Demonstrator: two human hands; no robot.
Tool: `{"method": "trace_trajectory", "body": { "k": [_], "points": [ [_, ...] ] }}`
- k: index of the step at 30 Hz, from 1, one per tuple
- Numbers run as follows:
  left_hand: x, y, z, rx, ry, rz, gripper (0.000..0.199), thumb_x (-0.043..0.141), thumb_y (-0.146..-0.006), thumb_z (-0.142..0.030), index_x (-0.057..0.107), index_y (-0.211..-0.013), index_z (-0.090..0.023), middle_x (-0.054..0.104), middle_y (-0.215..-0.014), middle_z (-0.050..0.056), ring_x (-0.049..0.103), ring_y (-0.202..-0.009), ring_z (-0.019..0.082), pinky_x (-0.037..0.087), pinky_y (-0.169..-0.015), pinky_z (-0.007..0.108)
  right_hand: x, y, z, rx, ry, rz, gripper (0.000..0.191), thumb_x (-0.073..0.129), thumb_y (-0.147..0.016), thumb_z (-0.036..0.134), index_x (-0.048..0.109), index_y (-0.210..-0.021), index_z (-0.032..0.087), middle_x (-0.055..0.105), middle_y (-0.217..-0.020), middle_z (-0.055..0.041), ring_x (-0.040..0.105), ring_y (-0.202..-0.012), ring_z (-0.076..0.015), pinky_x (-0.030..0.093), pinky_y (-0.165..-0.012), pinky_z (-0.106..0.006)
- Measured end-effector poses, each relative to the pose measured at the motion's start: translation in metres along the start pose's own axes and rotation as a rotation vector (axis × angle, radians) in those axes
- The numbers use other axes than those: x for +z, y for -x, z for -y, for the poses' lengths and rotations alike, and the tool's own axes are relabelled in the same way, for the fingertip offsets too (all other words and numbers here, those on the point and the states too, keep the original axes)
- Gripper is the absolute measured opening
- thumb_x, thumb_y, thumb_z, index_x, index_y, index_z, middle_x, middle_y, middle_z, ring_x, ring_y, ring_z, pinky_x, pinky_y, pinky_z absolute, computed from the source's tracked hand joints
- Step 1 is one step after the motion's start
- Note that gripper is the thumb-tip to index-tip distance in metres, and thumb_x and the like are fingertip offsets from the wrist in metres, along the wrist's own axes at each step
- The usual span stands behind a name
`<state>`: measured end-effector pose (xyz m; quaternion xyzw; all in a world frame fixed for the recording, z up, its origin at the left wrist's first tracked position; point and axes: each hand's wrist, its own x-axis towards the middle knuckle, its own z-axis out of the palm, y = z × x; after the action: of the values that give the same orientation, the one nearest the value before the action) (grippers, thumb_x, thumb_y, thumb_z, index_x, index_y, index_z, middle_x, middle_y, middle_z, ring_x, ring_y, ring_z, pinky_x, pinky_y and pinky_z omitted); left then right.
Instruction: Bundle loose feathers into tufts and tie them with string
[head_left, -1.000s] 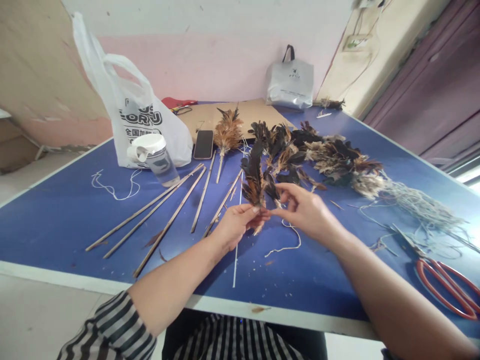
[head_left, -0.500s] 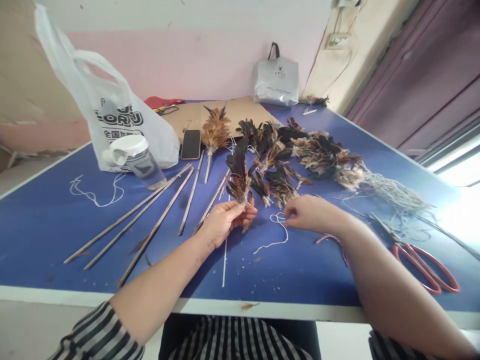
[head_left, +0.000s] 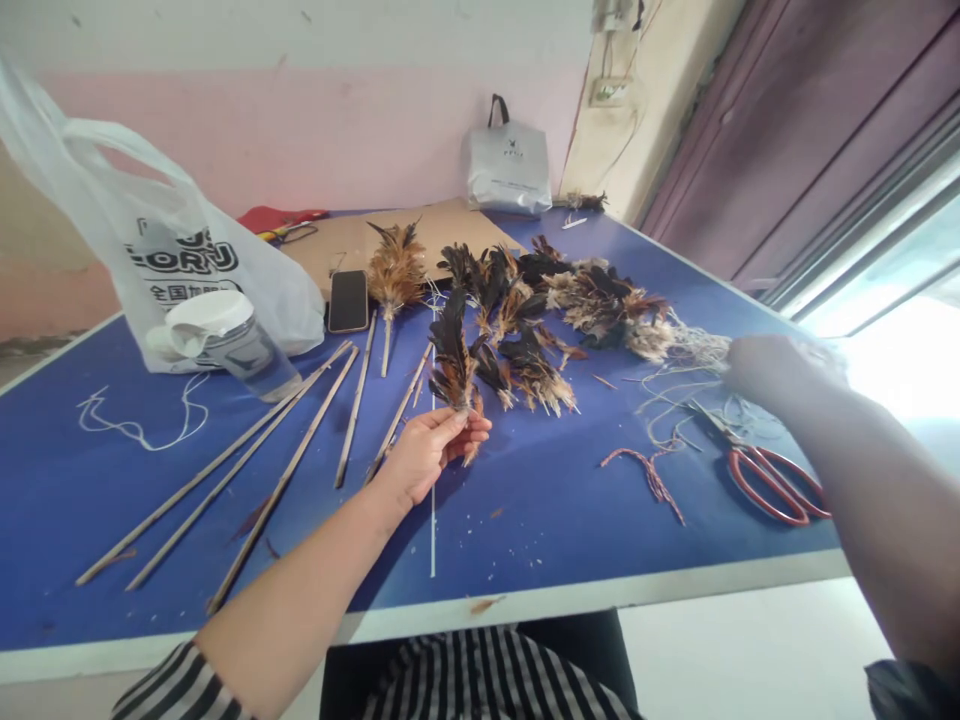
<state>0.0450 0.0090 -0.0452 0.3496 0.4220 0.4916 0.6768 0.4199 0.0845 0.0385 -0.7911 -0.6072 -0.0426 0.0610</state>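
Observation:
My left hand [head_left: 442, 445] pinches the base of a small bunch of dark and brown feathers [head_left: 451, 350], which points up and away from me above the table. Over at the right, my right hand [head_left: 784, 372] is at a heap of pale string [head_left: 701, 347]. It is blurred and its fingers are turned out of sight, so whether it holds any string cannot be made out. Red-handled scissors [head_left: 772, 485] lie just below it on the blue table [head_left: 525, 560], beside a reddish twisted cord [head_left: 656, 480].
Several feather bunches [head_left: 536, 365] lie beyond my left hand. A feather duster [head_left: 397, 270], a phone [head_left: 349, 301] and several thin sticks [head_left: 289, 480] are to the left. A lidded plastic jug [head_left: 251, 350] stands by a white plastic bag [head_left: 225, 310]. A silver bag [head_left: 510, 165] stands at the back.
My right hand has moved right, from the table's middle to the string heap. The loose white string beside it is gone from that spot. My left hand still holds the feathers; the view has shifted right.

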Motion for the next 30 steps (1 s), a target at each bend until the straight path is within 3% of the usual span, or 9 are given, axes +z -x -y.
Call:
{"method": "trace_trajectory", "body": {
  "k": [2, 4, 8, 14, 18, 22, 25, 27, 30],
  "points": [
    [0.0, 0.0, 0.001, -0.003, -0.006, 0.001, 0.018, 0.065, -0.075, -0.027, 0.066, -0.082, -0.011, 0.069, -0.087, 0.011, 0.065, -0.074, 0.014, 0.049, -0.066, 0.023, 0.001, 0.011, -0.009, -0.008, 0.087, 0.049, 0.016, 0.057, -0.067, 0.017, 0.069, -0.074, 0.01, 0.065, -0.086, -0.0214, 0.057, -0.077, -0.0264, 0.035, -0.059, -0.037],
    [0.0, 0.0, 0.001, -0.007, -0.014, 0.001, 0.018, 0.065, -0.075, -0.027, 0.066, -0.082, -0.011, 0.07, -0.087, 0.011, 0.065, -0.074, 0.014, 0.049, -0.065, 0.022, 0.005, 0.033, -0.004, -0.203, -0.07, 0.073, 0.025, 0.056, -0.073, 0.027, 0.068, -0.092, 0.016, 0.066, -0.097, -0.0135, 0.058, -0.081, -0.0225, 0.039, -0.066, -0.034],
    [0.0, 0.0, 0.002, -0.013, -0.024, 0.001, 0.018, 0.065, -0.075, -0.027, 0.066, -0.082, -0.011, 0.07, -0.087, 0.011, 0.064, -0.074, 0.013, 0.048, -0.064, 0.022, 0.017, 0.073, 0.016, -0.405, -0.276, 0.208, 0.018, 0.056, -0.073, 0.028, 0.069, -0.083, 0.02, 0.068, -0.088, -0.005, 0.06, -0.079, -0.0197, 0.043, -0.074, -0.031],
    [0.001, 0.003, 0.001, -0.01, -0.028, 0.008, 0.019, 0.065, -0.075, -0.028, 0.066, -0.083, -0.011, 0.069, -0.088, 0.011, 0.064, -0.074, 0.013, 0.048, -0.065, 0.022, 0.026, 0.063, 0.009, -0.319, -0.235, 0.153, 0.017, 0.054, -0.072, 0.025, 0.068, -0.078, 0.02, 0.069, -0.083, -0.006, 0.06, -0.076, -0.021, 0.042, -0.069, -0.03],
    [0.002, 0.004, 0.0, 0.002, -0.027, 0.007, 0.019, 0.065, -0.075, -0.029, 0.066, -0.083, -0.011, 0.069, -0.087, 0.011, 0.064, -0.073, 0.013, 0.048, -0.064, 0.022, 0.03, 0.054, 0.0, -0.363, -0.158, 0.241, 0.015, 0.053, -0.071, 0.025, 0.068, -0.073, 0.021, 0.069, -0.076, -0.0053, 0.059, -0.07, -0.0204, 0.04, -0.065, -0.03],
    [0.002, 0.005, -0.001, -0.004, -0.032, 0.008, 0.02, 0.065, -0.075, -0.029, 0.066, -0.083, -0.012, 0.069, -0.088, 0.011, 0.064, -0.074, 0.013, 0.048, -0.064, 0.022, 0.04, 0.067, 0.002, -0.392, -0.049, 0.356, 0.02, 0.054, -0.066, 0.021, 0.068, -0.079, 0.024, 0.065, -0.07, -0.0025, 0.058, -0.063, -0.0181, 0.037, -0.056, -0.027],
    [0.003, 0.004, 0.0, -0.017, -0.031, 0.008, 0.021, 0.066, -0.074, -0.03, 0.066, -0.083, -0.012, 0.069, -0.088, 0.011, 0.063, -0.073, 0.013, 0.047, -0.064, 0.022, 0.044, 0.08, 0.004, -0.381, 0.013, 0.347, 0.014, 0.051, -0.066, 0.02, 0.064, -0.065, 0.022, 0.061, -0.061, -0.0023, 0.053, -0.054, -0.0163, 0.031, -0.048, -0.025],
    [0.003, 0.004, 0.0, -0.018, -0.025, 0.004, 0.02, 0.066, -0.073, -0.03, 0.066, -0.082, -0.012, 0.069, -0.088, 0.01, 0.063, -0.072, 0.012, 0.047, -0.063, 0.022, 0.04, 0.083, 0.004, -0.378, -0.01, 0.351, 0.013, 0.051, -0.066, 0.021, 0.06, -0.056, 0.021, 0.058, -0.056, -0.0021, 0.051, -0.05, -0.0157, 0.031, -0.048, -0.026],
    [0.003, 0.004, 0.0, -0.014, -0.02, 0.001, 0.02, 0.067, -0.073, -0.03, 0.066, -0.082, -0.012, 0.069, -0.087, 0.01, 0.063, -0.072, 0.012, 0.047, -0.063, 0.021, 0.022, 0.08, 0.004, -0.343, -0.215, 0.292, 0.011, 0.055, -0.068, 0.025, 0.062, -0.062, 0.02, 0.063, -0.062, -0.0025, 0.054, -0.057, -0.0163, 0.039, -0.056, -0.029]
  ]
}}
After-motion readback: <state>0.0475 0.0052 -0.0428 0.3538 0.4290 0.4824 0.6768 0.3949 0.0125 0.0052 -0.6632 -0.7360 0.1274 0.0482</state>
